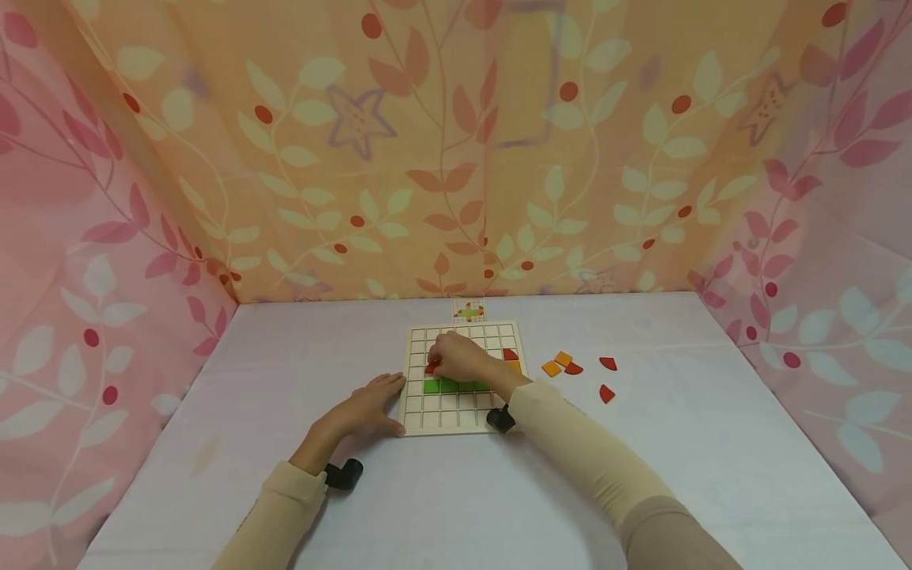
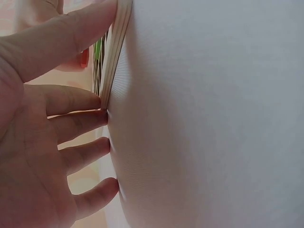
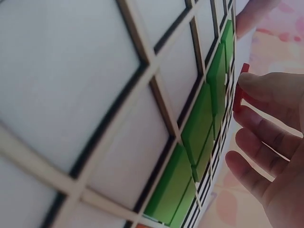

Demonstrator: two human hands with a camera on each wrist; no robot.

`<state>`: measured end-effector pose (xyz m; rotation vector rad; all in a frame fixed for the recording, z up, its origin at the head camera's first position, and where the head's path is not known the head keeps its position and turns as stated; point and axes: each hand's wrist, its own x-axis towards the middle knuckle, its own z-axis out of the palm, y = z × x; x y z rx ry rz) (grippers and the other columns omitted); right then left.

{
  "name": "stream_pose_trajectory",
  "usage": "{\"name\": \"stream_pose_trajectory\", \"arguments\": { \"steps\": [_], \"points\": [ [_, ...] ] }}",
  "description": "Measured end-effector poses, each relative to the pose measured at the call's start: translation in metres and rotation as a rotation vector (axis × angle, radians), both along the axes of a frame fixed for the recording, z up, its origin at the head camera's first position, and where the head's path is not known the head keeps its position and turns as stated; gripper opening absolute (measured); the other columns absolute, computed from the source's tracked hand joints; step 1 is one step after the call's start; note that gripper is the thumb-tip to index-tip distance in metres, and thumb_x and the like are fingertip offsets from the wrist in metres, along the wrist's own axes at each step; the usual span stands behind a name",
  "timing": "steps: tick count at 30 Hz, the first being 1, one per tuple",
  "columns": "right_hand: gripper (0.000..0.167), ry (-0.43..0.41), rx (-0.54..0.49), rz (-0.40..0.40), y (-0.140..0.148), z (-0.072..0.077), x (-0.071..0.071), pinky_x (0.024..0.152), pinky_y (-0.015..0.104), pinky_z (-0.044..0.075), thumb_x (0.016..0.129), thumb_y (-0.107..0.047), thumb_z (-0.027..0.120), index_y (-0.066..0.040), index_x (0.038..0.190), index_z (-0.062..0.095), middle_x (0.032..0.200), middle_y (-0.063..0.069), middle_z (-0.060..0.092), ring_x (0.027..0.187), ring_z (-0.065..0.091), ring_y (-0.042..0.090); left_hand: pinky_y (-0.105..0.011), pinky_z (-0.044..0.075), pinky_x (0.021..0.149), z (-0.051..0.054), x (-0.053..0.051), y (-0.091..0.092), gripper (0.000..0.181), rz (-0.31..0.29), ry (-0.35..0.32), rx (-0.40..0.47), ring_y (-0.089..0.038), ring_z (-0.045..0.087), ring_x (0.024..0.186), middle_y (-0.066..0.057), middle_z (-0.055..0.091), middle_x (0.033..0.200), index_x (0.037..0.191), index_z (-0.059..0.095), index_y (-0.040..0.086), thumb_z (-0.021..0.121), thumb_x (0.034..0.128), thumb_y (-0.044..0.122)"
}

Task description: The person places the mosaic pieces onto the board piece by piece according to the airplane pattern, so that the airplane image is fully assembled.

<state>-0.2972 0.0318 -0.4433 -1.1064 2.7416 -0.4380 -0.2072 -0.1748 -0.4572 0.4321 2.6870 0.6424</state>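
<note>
My right hand [image 1: 461, 359] is over the left part of a gridded wooden board [image 1: 419, 422]. Its thumb and fingers pinch a red tile [image 3: 241, 88], seen edge-on in the right wrist view. Just below that hand, a row of green square tiles [image 1: 449, 386] sits in the grid, partly hidden by the forearm. A red quarter-circle tile [image 1: 510, 354] and an orange tile [image 1: 514, 366] lie at the board's right side. My left hand [image 1: 363, 406] rests on the table with fingers extended, thumb and fingertips touching the board's left edge.
Right of the board lie loose orange square tiles [image 1: 552, 369] and several red quarter-circle tiles [image 1: 606, 393]. A small pattern card [image 1: 468, 310] is behind the board. White cloth [image 1: 285, 340] covers the table, with patterned curtains [image 1: 456, 198] around it.
</note>
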Motion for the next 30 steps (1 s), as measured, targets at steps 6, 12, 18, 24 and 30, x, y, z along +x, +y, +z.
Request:
{"name": "stream_pose_trajectory", "arguments": {
  "steps": [6,12,18,24,30],
  "points": [
    [0.021,-0.015,0.043,-0.028,-0.0032,-0.0015,0.0038,0.090,0.033,0.049,0.090,-0.020,0.070,-0.011,0.108,0.075,0.103,0.004,0.066,0.098,0.057,0.017,-0.065,0.023,0.113,-0.0037,-0.0014,-0.0003,0.091,0.004,-0.002,-0.010,-0.039,0.021,0.149,-0.015,0.030,0.159,0.150,0.034,0.001,0.082,0.0766,0.026],
    [0.017,0.000,0.048,-0.006,-0.0043,-0.0031,0.0033,0.088,0.033,0.050,0.089,-0.018,0.069,-0.012,0.104,0.076,0.101,0.004,0.067,0.096,0.058,0.018,-0.066,0.022,0.113,-0.0032,-0.0017,0.0000,0.092,0.008,-0.004,-0.006,-0.039,0.021,0.149,-0.015,0.030,0.159,0.150,0.034,0.001,0.082,0.0760,0.025],
    [0.017,-0.006,0.049,0.000,-0.0048,-0.0038,0.0027,0.089,0.033,0.050,0.089,-0.017,0.069,-0.012,0.103,0.076,0.102,0.004,0.068,0.098,0.059,0.018,-0.065,0.022,0.113,-0.0012,-0.0010,0.0004,0.092,0.005,-0.005,0.004,-0.039,0.021,0.149,-0.016,0.030,0.159,0.150,0.034,0.000,0.082,0.0764,0.025],
    [0.018,-0.001,0.056,-0.001,-0.0050,-0.0054,0.0018,0.092,0.033,0.051,0.089,-0.014,0.068,-0.011,0.105,0.076,0.103,0.004,0.069,0.099,0.061,0.019,-0.065,0.022,0.114,0.0010,-0.0001,0.0014,0.092,0.012,-0.008,0.005,-0.039,0.020,0.149,-0.016,0.030,0.159,0.150,0.034,0.000,0.083,0.0759,0.025],
    [0.018,0.013,0.042,-0.007,-0.0029,-0.0046,0.0022,0.089,0.033,0.050,0.089,-0.016,0.068,-0.012,0.105,0.077,0.101,0.003,0.068,0.097,0.059,0.018,-0.066,0.022,0.113,0.0009,-0.0007,0.0019,0.092,0.015,-0.007,-0.007,-0.039,0.021,0.149,-0.015,0.030,0.159,0.150,0.034,0.001,0.083,0.0755,0.026]
  ]
}}
